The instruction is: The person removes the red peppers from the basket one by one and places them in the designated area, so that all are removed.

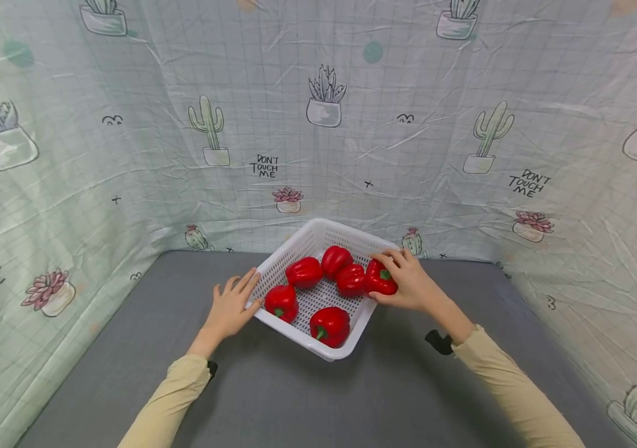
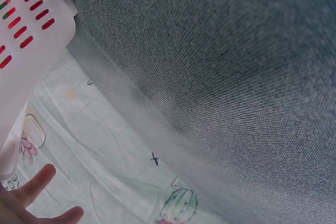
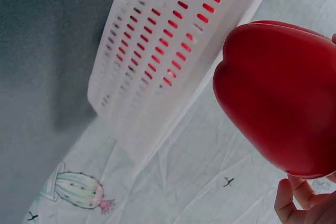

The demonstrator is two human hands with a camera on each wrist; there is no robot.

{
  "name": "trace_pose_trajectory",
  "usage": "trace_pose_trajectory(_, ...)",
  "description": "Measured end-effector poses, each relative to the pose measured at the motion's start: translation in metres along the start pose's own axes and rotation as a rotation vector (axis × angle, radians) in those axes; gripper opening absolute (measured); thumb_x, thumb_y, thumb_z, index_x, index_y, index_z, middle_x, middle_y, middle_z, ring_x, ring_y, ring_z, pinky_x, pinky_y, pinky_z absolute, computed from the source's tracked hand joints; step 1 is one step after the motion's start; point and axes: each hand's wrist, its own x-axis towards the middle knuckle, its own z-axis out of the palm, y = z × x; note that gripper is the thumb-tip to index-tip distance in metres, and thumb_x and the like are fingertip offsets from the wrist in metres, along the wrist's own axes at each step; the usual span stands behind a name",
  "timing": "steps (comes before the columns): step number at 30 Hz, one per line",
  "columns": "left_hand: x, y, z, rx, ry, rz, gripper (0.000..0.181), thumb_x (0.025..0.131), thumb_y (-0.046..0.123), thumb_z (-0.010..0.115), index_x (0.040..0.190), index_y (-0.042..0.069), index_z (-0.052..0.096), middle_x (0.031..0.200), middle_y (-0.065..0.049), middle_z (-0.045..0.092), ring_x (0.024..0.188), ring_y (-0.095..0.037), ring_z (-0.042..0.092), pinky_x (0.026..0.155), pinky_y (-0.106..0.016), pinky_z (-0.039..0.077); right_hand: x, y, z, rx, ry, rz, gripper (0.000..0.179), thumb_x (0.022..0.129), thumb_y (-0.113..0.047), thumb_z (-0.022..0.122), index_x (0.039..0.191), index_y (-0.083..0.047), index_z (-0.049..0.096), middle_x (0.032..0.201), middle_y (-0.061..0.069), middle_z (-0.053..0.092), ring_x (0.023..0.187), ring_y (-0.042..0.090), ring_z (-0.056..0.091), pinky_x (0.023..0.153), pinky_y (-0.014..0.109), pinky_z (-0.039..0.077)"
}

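A white slatted plastic basket (image 1: 346, 341) stands cornerwise on the grey surface, with several red bell peppers (image 1: 330, 326) inside it. At its left side, my left hand (image 1: 230, 309) touches the rim with fingers spread and fairly straight. My right hand (image 1: 411, 284) grips another red bell pepper (image 1: 380, 278) at the basket's right rim, its green stem showing between thumb and fingers. Up close in the right wrist view, that bell pepper (image 3: 278, 98) is beside the outer top edge of the basket (image 3: 157, 40). Only a couple of left fingers (image 2: 39, 182) show in the left wrist view.
A grey cloth-covered table (image 1: 307, 404) extends around the basket. Behind it and on both sides hangs a pale curtain (image 1: 352, 149) printed with potted cacti and lettering. A dark wrist strap (image 1: 439, 342) sits by the right sleeve.
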Motion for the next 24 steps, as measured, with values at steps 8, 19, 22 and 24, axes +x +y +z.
trace_pose_trajectory(8,0.0,-0.001,0.001,0.005,-0.009,0.0,0.057,0.088,0.037,0.047,0.138,0.015,0.034,0.145,-0.007,0.032,0.121,-0.037,0.034,0.091,-0.067,0.019,-0.01,0.015,-0.006,0.045,-0.01,0.062,0.076,0.058,-0.038,0.081,0.122,-0.013,0.047,0.112,0.01,0.049,0.101,0.028,0.04,0.069,0.038,0.051)
trace_pose_trajectory(19,0.001,-0.001,0.002,0.013,-0.009,-0.009,0.058,0.087,0.038,0.047,0.139,0.016,0.033,0.145,-0.005,0.031,0.122,-0.036,0.034,0.092,-0.067,0.02,-0.023,0.043,-0.007,0.007,-0.026,0.134,0.07,0.059,-0.031,0.081,0.118,-0.012,0.048,0.111,0.01,0.045,0.102,0.027,0.037,0.075,0.045,0.048)
trace_pose_trajectory(22,0.001,-0.002,0.002,0.015,-0.005,-0.006,0.058,0.087,0.038,0.047,0.139,0.016,0.034,0.145,-0.006,0.032,0.122,-0.037,0.035,0.092,-0.067,0.02,-0.026,0.049,-0.006,-0.001,-0.023,0.137,0.069,0.059,-0.031,0.08,0.118,-0.012,0.049,0.109,0.01,0.045,0.102,0.028,0.037,0.076,0.047,0.045)
trace_pose_trajectory(24,0.001,-0.001,0.002,0.016,-0.004,-0.006,0.058,0.087,0.038,0.047,0.139,0.015,0.034,0.145,-0.006,0.032,0.122,-0.037,0.035,0.092,-0.067,0.02,-0.027,0.053,-0.005,-0.007,-0.024,0.14,0.069,0.06,-0.031,0.08,0.118,-0.012,0.049,0.109,0.01,0.044,0.102,0.028,0.037,0.076,0.048,0.044)
